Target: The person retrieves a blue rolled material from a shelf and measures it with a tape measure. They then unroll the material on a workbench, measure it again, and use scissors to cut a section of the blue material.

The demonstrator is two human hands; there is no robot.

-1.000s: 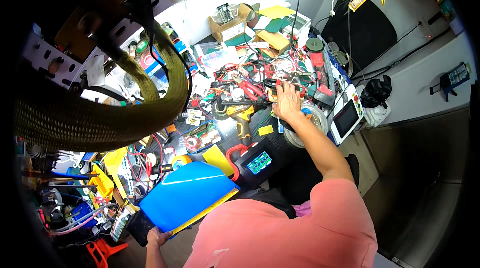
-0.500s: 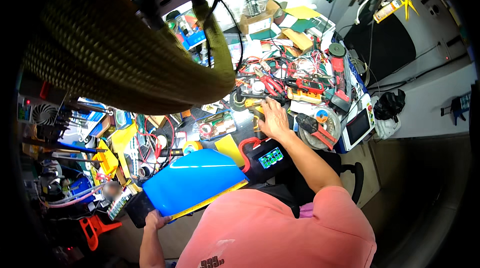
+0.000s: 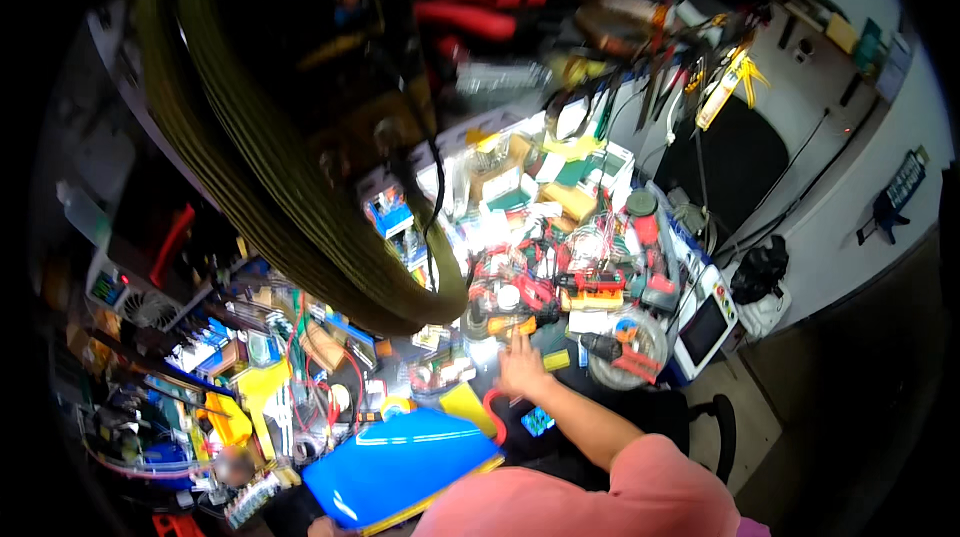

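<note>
Room: I look down on a crowded electronics workbench (image 3: pixel 560 237) under a white wall, with a thick olive braided cable bundle (image 3: pixel 280 207) sweeping across the upper left of my view.
Right hand: my right hand (image 3: pixel 522 369) reaches forward over the bench, palm down, fingers spread and closed on nothing; the picture is smeared, so I cannot tell whether the fingertips touch anything.
Ahead of the right hand: a yellow and black power tool (image 3: pixel 505 324) lies just beyond the fingertips, and a tangle of red tools and wires (image 3: pixel 545 282) sits past that.
Right of the right hand: a coil of grey cable with red clips (image 3: pixel 625 357) lies near, and a small white tablet-like device with a dark screen (image 3: pixel 703 329) stands farther out at the bench edge.
Under the right forearm: a black meter with a blue lit display (image 3: pixel 537 421) sits just beside the wrist.
Left hand: my left hand (image 3: pixel 322 527) is barely in view at the bottom edge, at the lower edge of a glossy blue curved plastic panel (image 3: pixel 400 462); I cannot tell how it grips.
Panel position: the panel lies near me, below and left of the right hand, just left of the meter.
</note>
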